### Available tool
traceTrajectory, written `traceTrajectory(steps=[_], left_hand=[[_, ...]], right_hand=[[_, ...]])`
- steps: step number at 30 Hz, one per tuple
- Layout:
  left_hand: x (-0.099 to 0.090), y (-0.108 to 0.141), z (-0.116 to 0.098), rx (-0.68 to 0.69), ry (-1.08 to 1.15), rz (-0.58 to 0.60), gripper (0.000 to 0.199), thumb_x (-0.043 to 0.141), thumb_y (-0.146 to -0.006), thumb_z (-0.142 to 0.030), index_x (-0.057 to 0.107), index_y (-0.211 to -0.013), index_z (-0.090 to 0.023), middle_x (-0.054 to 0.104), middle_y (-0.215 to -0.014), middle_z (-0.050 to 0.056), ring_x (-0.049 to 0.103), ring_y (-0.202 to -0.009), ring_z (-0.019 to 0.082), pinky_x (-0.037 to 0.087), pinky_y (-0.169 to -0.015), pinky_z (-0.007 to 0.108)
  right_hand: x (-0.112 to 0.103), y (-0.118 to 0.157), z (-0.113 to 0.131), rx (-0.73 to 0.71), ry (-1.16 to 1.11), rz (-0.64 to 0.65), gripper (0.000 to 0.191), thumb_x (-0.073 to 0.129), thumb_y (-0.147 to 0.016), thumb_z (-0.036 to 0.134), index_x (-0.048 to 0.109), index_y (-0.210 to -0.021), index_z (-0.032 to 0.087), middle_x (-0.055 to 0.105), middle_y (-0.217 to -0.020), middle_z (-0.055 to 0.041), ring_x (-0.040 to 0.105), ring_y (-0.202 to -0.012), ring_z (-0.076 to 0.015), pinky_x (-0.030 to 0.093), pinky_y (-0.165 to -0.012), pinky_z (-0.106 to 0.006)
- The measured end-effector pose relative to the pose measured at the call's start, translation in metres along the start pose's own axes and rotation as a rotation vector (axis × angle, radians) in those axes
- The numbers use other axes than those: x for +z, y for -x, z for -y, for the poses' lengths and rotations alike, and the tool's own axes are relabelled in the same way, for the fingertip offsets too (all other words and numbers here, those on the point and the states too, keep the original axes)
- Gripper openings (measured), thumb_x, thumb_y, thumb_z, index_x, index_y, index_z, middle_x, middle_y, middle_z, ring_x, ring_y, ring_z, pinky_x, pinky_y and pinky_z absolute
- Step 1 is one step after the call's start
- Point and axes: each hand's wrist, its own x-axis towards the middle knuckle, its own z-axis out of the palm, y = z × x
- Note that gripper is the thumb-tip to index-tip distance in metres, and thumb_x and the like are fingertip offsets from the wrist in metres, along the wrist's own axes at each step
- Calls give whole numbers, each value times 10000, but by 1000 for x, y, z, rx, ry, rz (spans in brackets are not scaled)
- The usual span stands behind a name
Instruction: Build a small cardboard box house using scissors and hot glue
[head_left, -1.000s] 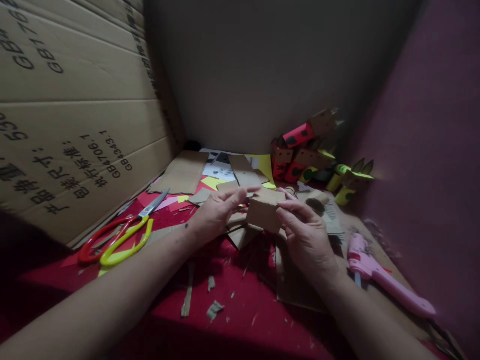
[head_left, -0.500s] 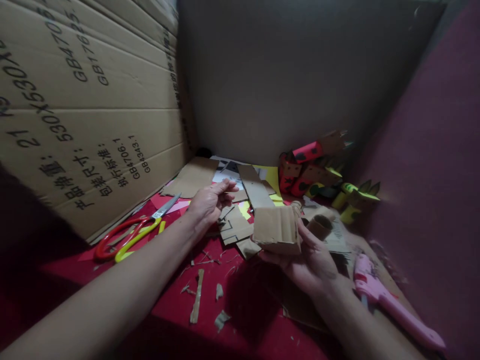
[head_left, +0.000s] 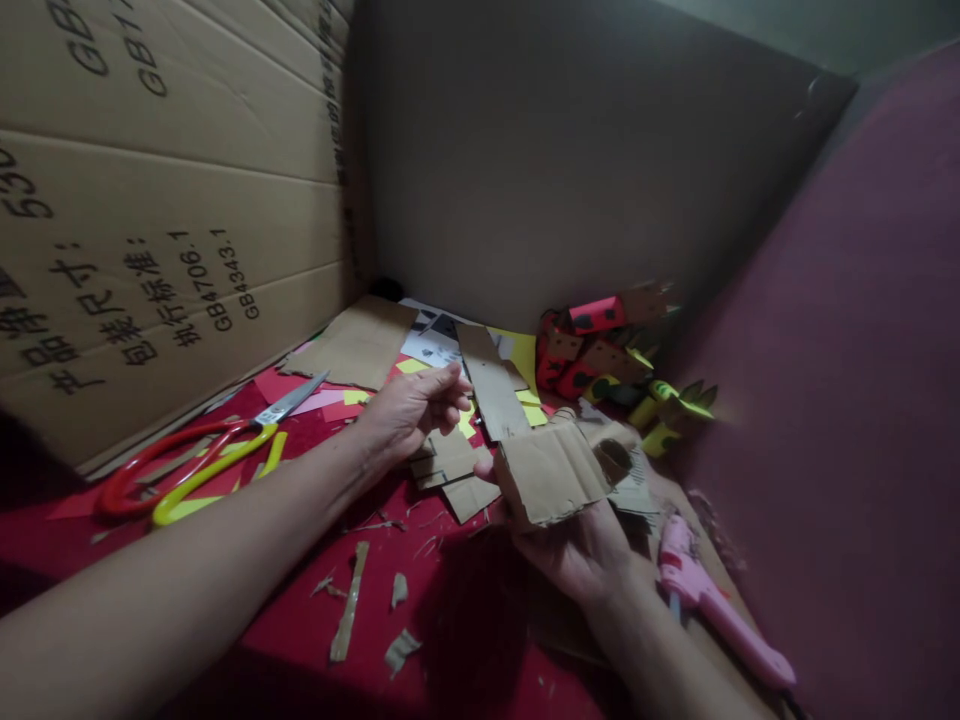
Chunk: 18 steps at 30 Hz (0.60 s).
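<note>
My right hand (head_left: 577, 555) holds a small brown cardboard box (head_left: 551, 475) from below, its fingers around the far and left sides. My left hand (head_left: 412, 415) hovers to the left of the box, apart from it. Its fingers are curled in toward the thumb; whatever they may pinch is hidden or too small to see. Just beyond the hands lie a long cardboard strip (head_left: 491, 380) and cut cardboard pieces (head_left: 472, 495). A cardboard tube (head_left: 613, 460) rests behind the box.
Scissors (head_left: 202, 450) with red and yellow handles lie at left, by a large carton (head_left: 172, 200). A pink glue gun (head_left: 712, 600) is at right. Red and yellow decorated cardboard figures (head_left: 600, 345) stand at the back. Scraps (head_left: 349, 605) litter the red cloth (head_left: 292, 640).
The box in my right hand has turned and tilted, and the fingers now reach around its left side. My left hand stays curled. The view has shifted a little to the right.
</note>
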Motion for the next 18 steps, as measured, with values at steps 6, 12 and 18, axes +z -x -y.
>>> traceTrajectory(steps=[6,12,18], left_hand=[[-2,-1,5,42,-12,39,486,580,-916,-407,572,-521,-125,427,-338,-35,303,-256,38,276,-316,169],[-4,-1,6,54,-56,57,191,618,-866,-175,678,-715,-74,564,-461,10,403,-312,46,326,-353,159],[-5,-5,3,102,-61,8,133,771,-706,-167,689,-719,-63,650,-562,45,477,-356,58,334,-360,162]], right_hand=[[-6,1,-3,21,20,86,483,335,-946,465,669,-1105,154,754,-1073,-107,737,-748,-170,546,-594,-214],[-4,-1,-1,20,-55,-77,490,344,-957,488,681,-1058,146,773,-921,-96,727,-753,-184,564,-646,-270],[-8,0,-4,-94,-97,-52,372,777,-701,439,714,-959,179,783,-832,-61,731,-712,-236,554,-542,-301]])
